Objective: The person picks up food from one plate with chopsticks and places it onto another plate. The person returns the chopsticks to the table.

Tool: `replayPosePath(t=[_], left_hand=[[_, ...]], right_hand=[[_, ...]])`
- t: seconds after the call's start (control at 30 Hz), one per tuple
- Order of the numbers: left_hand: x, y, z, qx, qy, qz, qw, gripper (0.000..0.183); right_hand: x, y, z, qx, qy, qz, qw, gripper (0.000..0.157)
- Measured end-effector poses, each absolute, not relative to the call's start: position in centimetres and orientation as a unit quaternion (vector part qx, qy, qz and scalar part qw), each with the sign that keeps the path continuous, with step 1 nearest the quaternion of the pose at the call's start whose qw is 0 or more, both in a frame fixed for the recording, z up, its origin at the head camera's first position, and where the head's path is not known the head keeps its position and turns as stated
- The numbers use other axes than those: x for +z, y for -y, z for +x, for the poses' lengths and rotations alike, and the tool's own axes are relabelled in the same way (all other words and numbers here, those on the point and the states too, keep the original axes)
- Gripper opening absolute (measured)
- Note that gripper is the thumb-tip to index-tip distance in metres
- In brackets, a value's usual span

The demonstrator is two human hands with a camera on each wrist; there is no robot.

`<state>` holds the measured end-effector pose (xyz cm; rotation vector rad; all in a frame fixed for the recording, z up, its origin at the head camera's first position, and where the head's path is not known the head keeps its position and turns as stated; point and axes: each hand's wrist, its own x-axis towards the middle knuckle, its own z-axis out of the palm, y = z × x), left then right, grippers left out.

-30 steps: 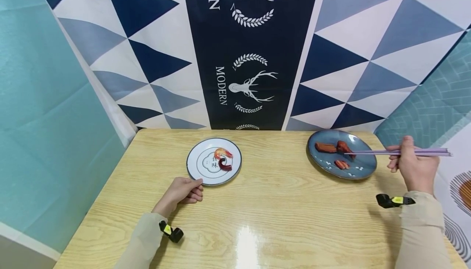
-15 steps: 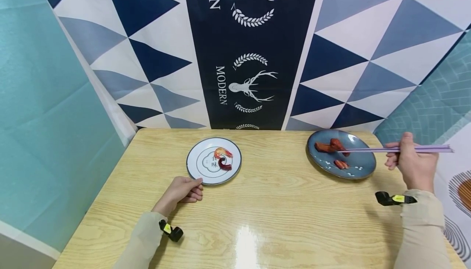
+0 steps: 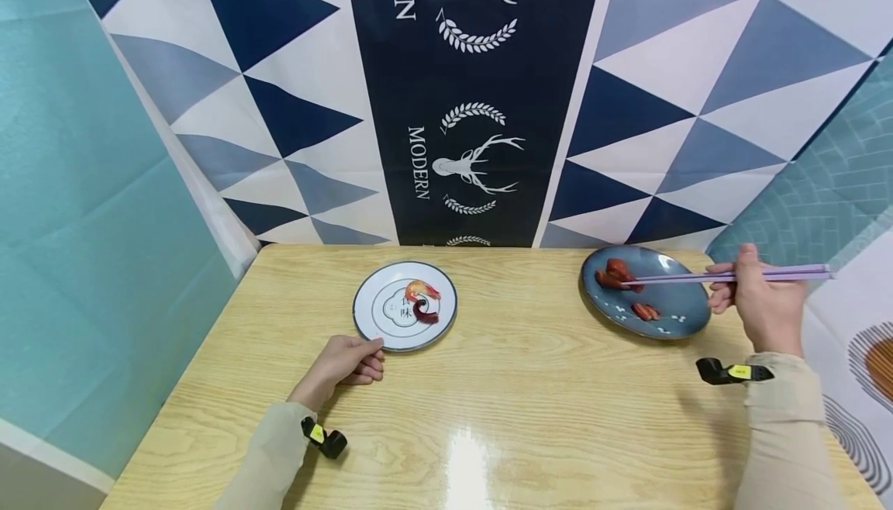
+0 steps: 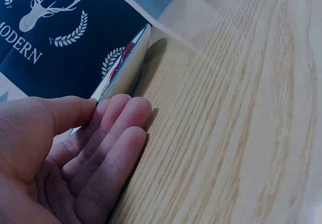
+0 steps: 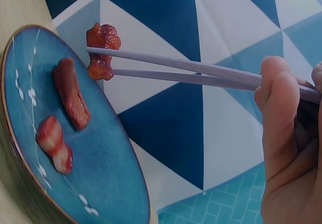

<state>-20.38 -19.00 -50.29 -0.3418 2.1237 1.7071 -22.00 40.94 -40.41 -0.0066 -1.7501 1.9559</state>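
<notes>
My left hand (image 3: 345,360) pinches the near rim of a white plate (image 3: 373,293) between thumb and fingers. On that plate lie a shrimp (image 3: 422,288) and a dark red curved piece (image 3: 427,316). With my right hand (image 3: 770,308) I hold lilac chopsticks (image 5: 176,63). Their tips grip a glazed reddish-brown piece of meat (image 5: 103,36), shaped like a small chicken wing, raised over the blue plate (image 5: 105,158). Lying on this plate are a long brown rib-like piece (image 5: 70,93) and a red-and-pale streaked piece (image 5: 54,143).
Both plates stand near the back of a wooden table (image 3: 516,386), the white one left of centre and the blue one at the right. Behind the table hangs a patterned cloth (image 3: 474,107), with a teal panel (image 3: 105,223) on the left side.
My right hand and the chopsticks have moved left, carrying the glazed meat piece from the middle of the blue plate toward its left side. The left hand stays at the white plate.
</notes>
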Motion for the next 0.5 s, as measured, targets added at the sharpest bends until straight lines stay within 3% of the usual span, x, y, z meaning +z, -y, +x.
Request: replayPosePath(t=[0.5], left_hand=[[-50.4,19.0,-20.2,0.613,-0.756,-0.126,0.194,0.034]], right_hand=[[-40.2,-39.2,-22.3,0.724,0.643,0.003,0.251,0.042]])
